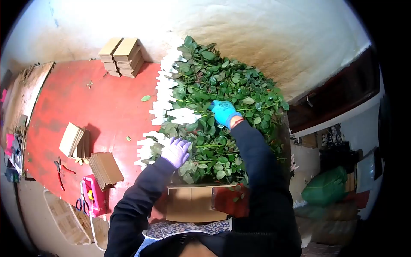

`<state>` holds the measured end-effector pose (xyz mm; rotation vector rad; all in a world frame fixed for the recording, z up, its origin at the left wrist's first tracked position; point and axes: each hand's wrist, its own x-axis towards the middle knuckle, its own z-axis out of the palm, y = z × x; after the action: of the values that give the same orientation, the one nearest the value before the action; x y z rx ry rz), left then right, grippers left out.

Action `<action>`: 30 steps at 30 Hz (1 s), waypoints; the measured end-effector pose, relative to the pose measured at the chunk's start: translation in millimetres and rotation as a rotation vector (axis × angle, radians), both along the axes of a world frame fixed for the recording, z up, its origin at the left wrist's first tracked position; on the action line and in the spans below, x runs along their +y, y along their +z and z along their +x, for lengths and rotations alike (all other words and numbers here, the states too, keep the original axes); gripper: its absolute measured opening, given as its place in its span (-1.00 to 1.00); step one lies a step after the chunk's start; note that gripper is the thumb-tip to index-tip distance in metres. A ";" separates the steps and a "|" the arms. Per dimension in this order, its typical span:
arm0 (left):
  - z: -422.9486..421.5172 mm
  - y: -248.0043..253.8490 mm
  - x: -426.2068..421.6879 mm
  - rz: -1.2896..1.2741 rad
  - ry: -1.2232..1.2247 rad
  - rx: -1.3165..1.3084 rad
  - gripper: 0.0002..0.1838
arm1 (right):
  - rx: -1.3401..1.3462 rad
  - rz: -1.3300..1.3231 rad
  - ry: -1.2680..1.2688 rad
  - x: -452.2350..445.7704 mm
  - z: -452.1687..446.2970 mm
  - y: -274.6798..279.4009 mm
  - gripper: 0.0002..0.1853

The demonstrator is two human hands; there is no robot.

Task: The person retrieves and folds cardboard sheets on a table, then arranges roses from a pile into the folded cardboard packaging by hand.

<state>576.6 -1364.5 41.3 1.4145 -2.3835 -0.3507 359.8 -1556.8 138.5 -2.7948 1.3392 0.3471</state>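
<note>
Along the right-hand side of the red table (pixel 107 111), I see a broad heap of leafy stems (pixel 252 92) reaching from the far edge by the wall (pixel 128 17) almost to the near edge. White sleeves (pixel 165 85) line the heap's left side, stacked in a ragged row.

I make out the left hand (pixel 175 152), in a lilac glove, low on that side. Its fingers are a little spread, resting over leaves just beside the nearest sleeves, and I see nothing gripped in it. The right hand (pixel 224 113), in a blue glove, is amid the leaves, fingers turned inward. One sleeve (pixel 184 115) lies farther into the heap than the row, between the two hands, with a stem running from it toward the right hand; I cannot tell whether those fingers pinch it.

Near the table's far edge I have a stack of cards (pixel 122 58), and toward the near left corner two more bundles, one tilted (pixel 73 141) and one leaning against (pixel 106 169) the pink holder (pixel 96 195). Scissors (pixel 82 203) sit at that holder's side, and a red-handled tool (pixel 62 170) lies closer to the corner. A loose leaf (pixel 146 98) rests left of the sleeves. Brown cardboard (pixel 190 205) shows at the near edge, before the person's body.
</note>
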 end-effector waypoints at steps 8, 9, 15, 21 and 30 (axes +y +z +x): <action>0.4 -1.7 -2.4 -0.038 -0.007 0.026 -0.47 | -0.570 -0.715 0.075 78.9 -89.7 182.4 -0.63; -0.2 -4.7 -3.2 -0.049 -0.003 0.008 -0.47 | -0.578 -0.649 -0.099 88.0 -141.0 194.1 -0.59; 7.5 27.0 3.5 -0.156 0.004 0.195 -0.38 | -0.427 -0.671 -0.202 204.0 -178.5 278.9 -0.62; 42.7 94.1 59.4 0.371 -0.076 1.083 -0.55 | -0.224 -0.195 0.076 285.6 -127.4 286.0 -0.62; 44.6 173.0 125.4 0.865 -0.327 1.124 -0.43 | -0.471 0.616 0.142 308.9 -121.5 183.0 -0.71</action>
<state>621.2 -1239.1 214.4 0.6538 -1.4648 -1.8337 238.3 -1247.9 321.5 -2.2556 0.7657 0.0686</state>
